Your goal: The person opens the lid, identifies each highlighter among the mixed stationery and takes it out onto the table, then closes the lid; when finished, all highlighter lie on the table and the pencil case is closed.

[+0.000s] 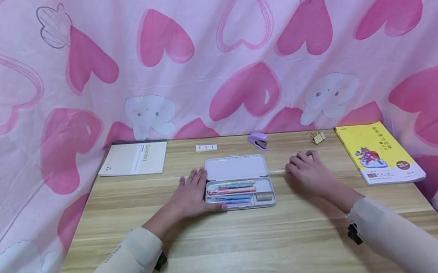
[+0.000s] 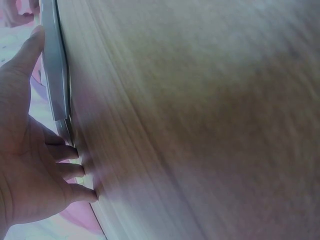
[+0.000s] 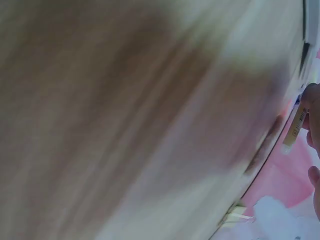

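Note:
A white pencil case [image 1: 236,168] lies with its lid folded back, holding several pens [image 1: 232,192] and a greyish block [image 1: 264,196] in its tray. My left hand [image 1: 192,196] rests against the case's left side, fingers extended behind and thumb at the front edge. In the left wrist view, the thumb [image 2: 31,50] touches the case's side [image 2: 56,75]. To the right of the case, my right hand [image 1: 310,174] pinches a slim yellowish stick [image 3: 295,127] with a barcode label and a clear end. Its exact kind cannot be told, since the fingers cover part of it.
Along the back stand a notebook [image 1: 133,159], a small white marked strip [image 1: 206,147], a purple stapler [image 1: 258,141] and gold binder clips [image 1: 317,137]. A yellow book [image 1: 378,153] lies at the right edge. A pink heart-patterned curtain [image 1: 205,52] hangs behind the wooden table [image 1: 248,257].

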### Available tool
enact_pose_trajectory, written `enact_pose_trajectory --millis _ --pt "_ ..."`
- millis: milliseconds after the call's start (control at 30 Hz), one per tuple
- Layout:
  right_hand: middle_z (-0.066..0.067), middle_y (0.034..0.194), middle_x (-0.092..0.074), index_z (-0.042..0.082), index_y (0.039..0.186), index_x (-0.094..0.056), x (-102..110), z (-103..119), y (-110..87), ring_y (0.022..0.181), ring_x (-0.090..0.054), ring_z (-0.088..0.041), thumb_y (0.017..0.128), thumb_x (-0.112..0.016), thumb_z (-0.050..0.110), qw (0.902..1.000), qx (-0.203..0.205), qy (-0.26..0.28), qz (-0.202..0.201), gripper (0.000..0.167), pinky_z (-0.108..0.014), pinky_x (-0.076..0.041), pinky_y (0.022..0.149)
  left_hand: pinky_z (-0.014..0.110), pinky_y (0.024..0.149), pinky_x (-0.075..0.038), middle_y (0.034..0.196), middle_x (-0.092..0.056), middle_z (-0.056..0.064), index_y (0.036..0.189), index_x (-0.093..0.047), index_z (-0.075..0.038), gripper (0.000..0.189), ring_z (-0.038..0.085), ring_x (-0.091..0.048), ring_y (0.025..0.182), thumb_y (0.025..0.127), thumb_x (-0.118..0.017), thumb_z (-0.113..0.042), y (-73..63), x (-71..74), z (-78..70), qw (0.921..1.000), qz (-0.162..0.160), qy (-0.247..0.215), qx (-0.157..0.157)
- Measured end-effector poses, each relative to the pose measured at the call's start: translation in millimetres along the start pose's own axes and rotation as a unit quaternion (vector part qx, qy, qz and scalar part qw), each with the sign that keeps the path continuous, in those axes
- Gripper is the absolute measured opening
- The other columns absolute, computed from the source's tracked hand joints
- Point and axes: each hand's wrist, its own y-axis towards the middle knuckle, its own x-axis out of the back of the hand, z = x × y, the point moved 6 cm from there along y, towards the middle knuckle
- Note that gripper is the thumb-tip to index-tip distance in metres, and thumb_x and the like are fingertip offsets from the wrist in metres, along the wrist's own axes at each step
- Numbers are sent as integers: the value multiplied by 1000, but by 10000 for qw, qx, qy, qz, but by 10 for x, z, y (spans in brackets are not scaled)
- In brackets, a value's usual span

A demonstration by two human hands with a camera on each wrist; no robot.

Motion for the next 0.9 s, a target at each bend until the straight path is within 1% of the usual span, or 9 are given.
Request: enact_pose_trajectory --millis 133,300,600,800,900 --pt "-12 109 -68 6 111 -74 -46 -68 -95 104 -58 -36 99 -79 16 9999 -105 -48 121 16 -64 -52 95 65 141 -7 188 -12 14 178 -12 -6 143 37 -4 176 81 -65 -96 -4 3 5 10000 -19 -1 15" --pt "-13 108 -68 6 111 -75 -60 -103 -152 102 -59 -36 100 -80 17 9998 -122 -99 134 17 -63 -53 93 66 141 -8 188 -12 14 178 -12 -5 142 37 -5 176 82 -65 -96 -14 11 6 10000 -6 2 25" --pt "-12 103 -69 6 109 -75 -107 -178 -204 100 -61 -36 98 -81 19 9996 -196 -156 138 18 -63 -53 92 67 140 -10 187 -14 16 177 -13 -2 142 39 -7 175 83 -66 -95 -18 3 -1 10000 -48 31 -42" --pt "-12 104 -68 6 110 -75 -127 -205 -216 101 -60 -36 100 -80 21 9993 -227 -229 184 19 -64 -53 93 66 141 -9 187 -13 15 178 -11 -4 143 38 -6 175 82 -65 -95 -16 4 -7 9999 -85 65 -31" --pt "-12 105 -68 6 111 -75 -129 -217 -213 102 -60 -36 101 -79 22 9990 -259 -238 268 19 -64 -53 94 66 141 -9 187 -12 15 178 -11 -4 143 38 -6 175 82 -64 -96 -10 0 -5 9999 -84 89 -29"
